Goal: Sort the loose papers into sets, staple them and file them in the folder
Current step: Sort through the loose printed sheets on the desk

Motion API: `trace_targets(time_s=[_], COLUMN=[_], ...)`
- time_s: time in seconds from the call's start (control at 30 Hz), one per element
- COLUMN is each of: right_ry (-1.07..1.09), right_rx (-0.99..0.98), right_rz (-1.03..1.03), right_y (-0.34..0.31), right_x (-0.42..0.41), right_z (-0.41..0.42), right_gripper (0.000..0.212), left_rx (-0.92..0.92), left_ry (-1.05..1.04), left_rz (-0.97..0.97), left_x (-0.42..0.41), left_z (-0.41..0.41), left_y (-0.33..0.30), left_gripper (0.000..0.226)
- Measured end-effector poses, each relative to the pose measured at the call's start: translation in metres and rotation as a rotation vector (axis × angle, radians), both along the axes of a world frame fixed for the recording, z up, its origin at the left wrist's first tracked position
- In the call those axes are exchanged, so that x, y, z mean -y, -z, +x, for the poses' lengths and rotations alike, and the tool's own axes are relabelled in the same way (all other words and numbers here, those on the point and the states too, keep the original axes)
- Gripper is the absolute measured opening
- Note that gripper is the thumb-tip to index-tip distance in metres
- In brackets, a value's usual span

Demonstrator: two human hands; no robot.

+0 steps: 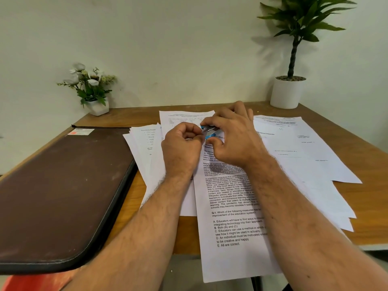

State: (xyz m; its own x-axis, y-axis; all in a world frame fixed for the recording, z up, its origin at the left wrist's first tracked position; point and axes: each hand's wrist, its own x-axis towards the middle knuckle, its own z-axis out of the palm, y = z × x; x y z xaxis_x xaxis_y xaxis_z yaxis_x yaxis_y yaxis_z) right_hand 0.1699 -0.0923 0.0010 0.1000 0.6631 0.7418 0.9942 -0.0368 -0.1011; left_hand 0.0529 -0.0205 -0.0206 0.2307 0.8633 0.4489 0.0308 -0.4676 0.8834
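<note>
- Right hand [233, 139]: curled around a small blue stapler [210, 132], thumb under its blue base, fingers over the top. Stapler is held just above the papers, mid-table.
- Left hand [181, 147]: fingers bent in, fingertips pinched at the stapler's left end; what exactly they pinch is too small to tell.
- Set [233, 223] of printed pages (dense text, "Q.1", options A–E) lies under both forearms; its near end hangs past the table [361, 141] edge.
- Left pile [144, 152]: fanned sheets, left of the left wrist, near edge partly under the printed set.
- Top sheet [182, 119] with a small table of print lies beyond the hands, partly covered by them.
- Right pile [308, 162]: several overlapped sheets, sparse print, spread toward the right table edge.
- Folder [63, 190]: brown, zipped shut, flat at table left, just beside the left pile; near corner overhangs the table.
- Flower pot [97, 107] back left; potted plant [286, 92] back right, both against the wall.
</note>
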Motion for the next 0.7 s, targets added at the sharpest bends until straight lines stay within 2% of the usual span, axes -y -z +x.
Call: trace_targets(time_s=[0.37, 0.57, 0.7], right_ry=[0.044, 0.097, 0.038], right_rx=[0.024, 0.04, -0.079], right_rz=[0.024, 0.031, 0.013], right_y=[0.0001, -0.0005, 0.0021], right_x=[-0.0025, -0.0065, -0.0046], right_z=[-0.0033, -0.0086, -0.0029], right_gripper=[0.033, 0.031, 0.036], left_rx=[0.02, 0.029, 0.016], left_ry=[0.009, -0.002, -0.004], left_rz=[-0.022, -0.045, -0.045], left_x=[-0.0003, -0.0004, 0.001], left_z=[0.0002, -0.0004, -0.0015], left_y=[0.0009, 0.0011, -0.001], left_gripper=[0.021, 0.038, 0.03])
